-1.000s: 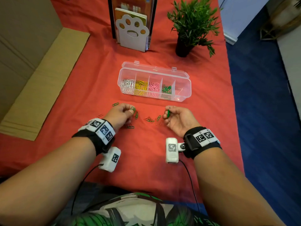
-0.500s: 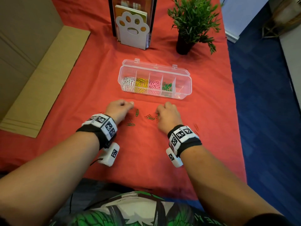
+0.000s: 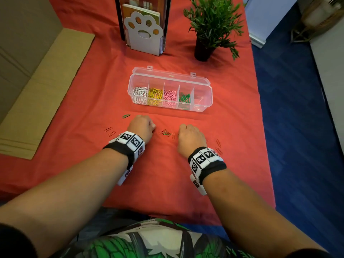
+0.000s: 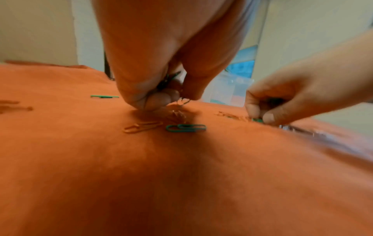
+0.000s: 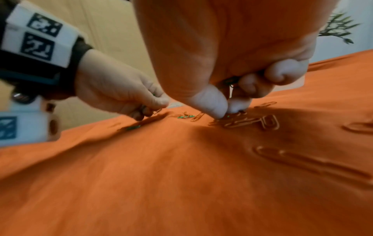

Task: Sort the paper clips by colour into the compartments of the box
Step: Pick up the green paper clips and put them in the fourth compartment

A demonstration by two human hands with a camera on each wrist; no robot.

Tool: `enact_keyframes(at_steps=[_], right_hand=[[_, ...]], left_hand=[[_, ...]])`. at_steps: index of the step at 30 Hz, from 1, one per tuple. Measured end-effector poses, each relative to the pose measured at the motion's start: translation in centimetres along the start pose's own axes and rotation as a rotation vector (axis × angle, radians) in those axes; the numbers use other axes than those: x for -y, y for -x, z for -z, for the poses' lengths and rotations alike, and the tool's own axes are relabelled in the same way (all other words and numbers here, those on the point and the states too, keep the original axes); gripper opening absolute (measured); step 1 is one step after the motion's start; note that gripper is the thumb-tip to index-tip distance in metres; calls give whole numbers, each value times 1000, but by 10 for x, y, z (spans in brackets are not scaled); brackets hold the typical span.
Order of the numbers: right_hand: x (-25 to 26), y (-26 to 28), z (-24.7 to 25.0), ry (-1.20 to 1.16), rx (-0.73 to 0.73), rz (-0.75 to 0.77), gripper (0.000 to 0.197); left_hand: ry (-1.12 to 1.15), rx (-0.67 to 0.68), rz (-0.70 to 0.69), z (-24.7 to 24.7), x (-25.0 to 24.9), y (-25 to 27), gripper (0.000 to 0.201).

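Note:
A clear plastic box [image 3: 204,95] lies open on the red cloth, with white, yellow, pink and green clips [image 3: 184,97] each in a compartment of their own. Loose red and green clips [image 3: 165,133] lie between my hands. My left hand [image 3: 149,126] is knuckles up with fingers curled. It holds green clips [image 4: 168,79] in the palm while its fingertips [image 4: 159,99] press down on the cloth. My right hand [image 3: 183,128] also keeps green clips [image 5: 230,81] in its palm. Its thumb and forefinger [image 5: 236,107] pinch at a green clip on the cloth.
A single green clip [image 3: 126,116] lies left of my left hand, and another green clip [image 4: 185,127] lies under it. Red clips [image 3: 110,131] lie further left, and more red clips [image 3: 218,146] lie at the right. A paw-shaped bookend [image 3: 144,32], a potted plant [image 3: 210,28] and cardboard [image 3: 37,94] border the cloth.
My right hand has turned from palm up to palm down and come down onto the loose clips. The left hand has stayed low over the cloth, near the same spot.

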State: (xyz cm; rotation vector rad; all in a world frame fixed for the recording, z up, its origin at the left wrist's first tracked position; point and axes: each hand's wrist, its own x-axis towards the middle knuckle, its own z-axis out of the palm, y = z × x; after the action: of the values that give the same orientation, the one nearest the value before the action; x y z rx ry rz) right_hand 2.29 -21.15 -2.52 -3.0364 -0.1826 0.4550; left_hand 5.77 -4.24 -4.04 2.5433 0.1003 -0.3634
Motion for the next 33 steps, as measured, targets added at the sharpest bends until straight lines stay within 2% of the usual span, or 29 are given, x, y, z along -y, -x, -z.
enact_keyframes(at_steps=[3, 5, 7, 8, 10, 12, 15, 17, 19, 21, 23, 26, 29, 31, 33], right_hand=[[2, -1, 3, -36, 36, -27, 31], [2, -3, 3, -43, 43, -25, 31], [1, -7, 2, -100, 35, -27, 27], [0, -11, 2, -196, 21, -36, 21], [-4, -18, 6, -545, 26, -117, 8], [-5, -22, 13, -953, 71, -237, 23], [-5, -20, 22, -1446, 171, -337, 29], [1, -18, 23, -1637, 228, -389, 23], [7, -21, 18, -1517, 227, -403, 20], [12, -27, 10, -1094, 181, -297, 17], [19, -27, 5, -674, 108, -160, 5], [26, -22, -3, -303, 58, -9, 24], [29, -27, -3, -261, 75, 23, 25], [25, -33, 3, -381, 97, -51, 22], [16, -37, 8, -489, 70, -135, 19]], left_hand=[[222, -3, 111, 6, 1, -1, 19], [582, 38, 226, 13, 2, 0, 18], [995, 80, 343, 23, 2, 5, 27], [1134, 73, 380, 30, 4, 7, 29], [1258, 18, 437, 42, 12, 7, 27], [1192, -74, 463, 51, 25, 3, 22], [608, -216, 345, 57, 45, -3, 17], [266, -249, 244, 58, 49, -4, 16], [68, -234, 166, 56, 49, -5, 23], [-27, -206, 126, 53, 48, -8, 28], [-78, -194, 116, 50, 48, -11, 29], [-104, -188, 133, 47, 48, -11, 21], [-84, -144, 132, 45, 48, -9, 20], [-4, -131, 142, 46, 48, -9, 19], [203, -71, 216, 50, 43, -6, 17]])
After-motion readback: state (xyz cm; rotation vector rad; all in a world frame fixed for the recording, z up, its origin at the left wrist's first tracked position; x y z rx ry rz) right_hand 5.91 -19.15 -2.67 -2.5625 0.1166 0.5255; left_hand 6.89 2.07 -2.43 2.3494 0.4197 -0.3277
